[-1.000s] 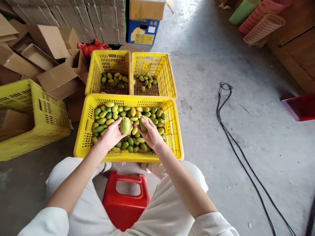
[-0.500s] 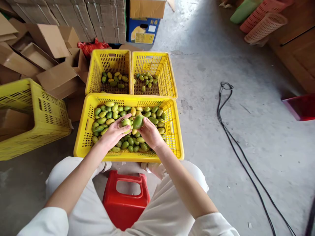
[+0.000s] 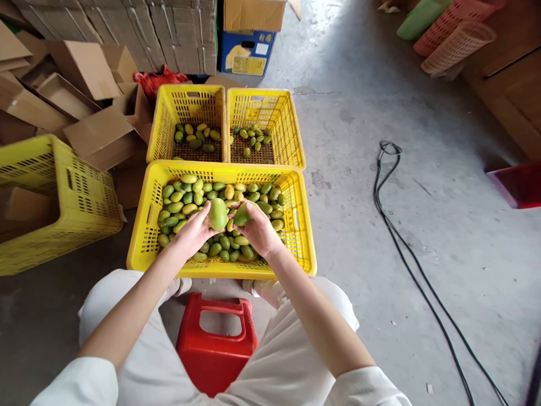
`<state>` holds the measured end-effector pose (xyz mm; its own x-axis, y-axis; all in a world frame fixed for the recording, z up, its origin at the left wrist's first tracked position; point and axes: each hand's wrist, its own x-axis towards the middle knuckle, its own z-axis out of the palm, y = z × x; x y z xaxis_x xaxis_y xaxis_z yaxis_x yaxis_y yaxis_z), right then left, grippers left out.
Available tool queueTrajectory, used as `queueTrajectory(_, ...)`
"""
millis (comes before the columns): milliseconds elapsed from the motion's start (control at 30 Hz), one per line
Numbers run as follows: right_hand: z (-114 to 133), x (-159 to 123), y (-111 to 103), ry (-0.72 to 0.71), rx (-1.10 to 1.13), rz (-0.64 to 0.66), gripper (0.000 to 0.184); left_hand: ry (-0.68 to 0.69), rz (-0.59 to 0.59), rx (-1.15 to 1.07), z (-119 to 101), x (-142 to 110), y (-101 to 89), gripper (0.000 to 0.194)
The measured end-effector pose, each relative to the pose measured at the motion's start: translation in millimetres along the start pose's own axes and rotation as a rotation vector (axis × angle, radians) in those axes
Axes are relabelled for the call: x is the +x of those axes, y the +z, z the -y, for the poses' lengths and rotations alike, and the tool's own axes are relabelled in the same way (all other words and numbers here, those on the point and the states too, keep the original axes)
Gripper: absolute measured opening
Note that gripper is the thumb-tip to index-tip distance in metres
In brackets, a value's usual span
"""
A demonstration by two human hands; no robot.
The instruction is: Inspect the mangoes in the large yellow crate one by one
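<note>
Head view is showing a left hand (image 3: 195,231) and a right hand (image 3: 260,228) working above the front crate (image 3: 220,270), each grasping one green fruit. The left fruit (image 3: 217,214) is resting between the thumb and the fingers; the right fruit (image 3: 242,215) is sitting just beside it, partly hidden by the right thumb. Both are being held over the loose fruits (image 3: 215,248) lying in that crate. The step in hand is apparently being a looking-over of one fruit per hand. The next move is probably calling for a light, secure grip on both, and for raising either one clear of the rim should it be leaving the crate. Orientation: the left fruit's long axis is running roughly up and down the view, its rounder end facing the lower fingers; whether it is standing upright or pointing forward is remaining unclear. The right fruit is lying obliquely, its long axis seemingly slanting from lower left to upper right. Neither stem end is showing clearly. Beyond, the rear left crate (image 3: 163,127) and rear right crate (image 3: 291,129) are each holding a few more.
</note>
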<state>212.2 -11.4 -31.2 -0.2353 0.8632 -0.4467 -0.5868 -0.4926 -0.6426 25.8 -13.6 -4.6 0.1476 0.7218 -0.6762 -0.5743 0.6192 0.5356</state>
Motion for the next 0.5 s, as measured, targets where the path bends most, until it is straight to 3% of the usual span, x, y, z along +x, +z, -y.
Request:
queueTrajectory(300, -2.1, 2.4, -4.0, -0.054, 0.079, 0.042, 0.043, -0.035, -0.056, -0.062, -3.2, 0.1, 1.2, 0.016)
queueTrajectory(500, -1.3, 5.0, -7.9, 0.052, 0.17, 0.045, 0.034, -0.105, -0.025, -0.121, -8.8, -4.8, 4.5, 0.007)
